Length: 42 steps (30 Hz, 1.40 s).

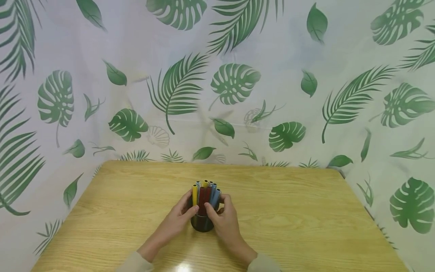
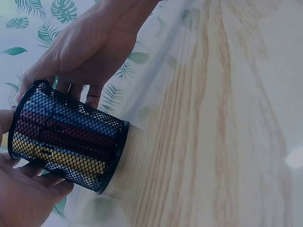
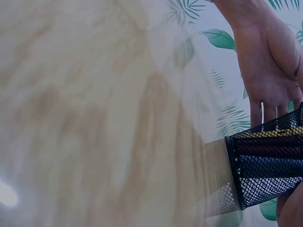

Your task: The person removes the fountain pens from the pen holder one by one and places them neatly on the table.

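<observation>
On the table [image 1: 289, 215], slightly left of its middle, a black mesh cup [image 1: 202, 224] stands upright, holding yellow, dark red, blue and whitish pens [image 1: 208, 194]. Left hand [image 1: 177, 219] and right hand [image 1: 226, 219] are clamped round its left and right sides, thumbs toward the near face. Open surface extends well out to left, right and far edges, with leaf-print sheeting [image 1: 190, 139] rising beyond.

1 mesh cup [image 1: 202, 224] on wooden table [image 1: 299, 219]
</observation>
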### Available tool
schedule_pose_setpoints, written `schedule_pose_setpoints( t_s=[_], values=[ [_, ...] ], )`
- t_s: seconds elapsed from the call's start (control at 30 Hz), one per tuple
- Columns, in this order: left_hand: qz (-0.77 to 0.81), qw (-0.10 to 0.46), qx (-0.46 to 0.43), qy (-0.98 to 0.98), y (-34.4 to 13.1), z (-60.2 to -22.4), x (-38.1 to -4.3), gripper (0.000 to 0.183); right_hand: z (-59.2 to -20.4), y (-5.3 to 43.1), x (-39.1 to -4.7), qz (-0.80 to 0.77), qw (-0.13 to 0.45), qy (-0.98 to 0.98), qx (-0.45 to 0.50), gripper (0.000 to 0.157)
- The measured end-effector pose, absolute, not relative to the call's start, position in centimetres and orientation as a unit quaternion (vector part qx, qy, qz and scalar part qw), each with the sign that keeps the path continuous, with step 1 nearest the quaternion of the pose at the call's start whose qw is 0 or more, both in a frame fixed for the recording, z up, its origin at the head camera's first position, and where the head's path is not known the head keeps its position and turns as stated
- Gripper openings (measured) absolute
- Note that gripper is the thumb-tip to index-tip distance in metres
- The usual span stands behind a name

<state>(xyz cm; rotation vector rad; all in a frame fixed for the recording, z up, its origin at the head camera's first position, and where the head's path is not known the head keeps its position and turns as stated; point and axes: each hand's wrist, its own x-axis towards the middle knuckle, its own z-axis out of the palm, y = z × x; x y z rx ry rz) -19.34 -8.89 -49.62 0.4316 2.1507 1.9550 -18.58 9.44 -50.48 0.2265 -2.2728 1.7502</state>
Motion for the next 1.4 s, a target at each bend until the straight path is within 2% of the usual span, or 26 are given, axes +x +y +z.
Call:
schedule_pose_setpoints(
  t_s=[0.33,0.6,1.07,1.4],
  values=[
    [0.653,0.112,0.131,0.738,-10.5,-49.7,-19.2,0.074,-46.7,7.6,-16.6,0.612,0.129,-0.776,0.084,0.031],
    [0.656,0.124,0.123,0.734,-11.4,-49.6,-19.3,0.08,-51.2,7.2,-18.6,0.607,0.126,-0.78,0.086,0.035],
    [0.672,0.121,0.134,0.719,-11.4,-49.9,-19.3,0.079,-50.4,7.8,-18.8,0.579,0.121,-0.801,0.089,0.041],
    [0.67,0.108,0.141,0.721,-11.4,-50.0,-19.4,0.077,-50.1,8.2,-19.3,0.587,0.163,-0.788,0.085,0.028]
  ],
)
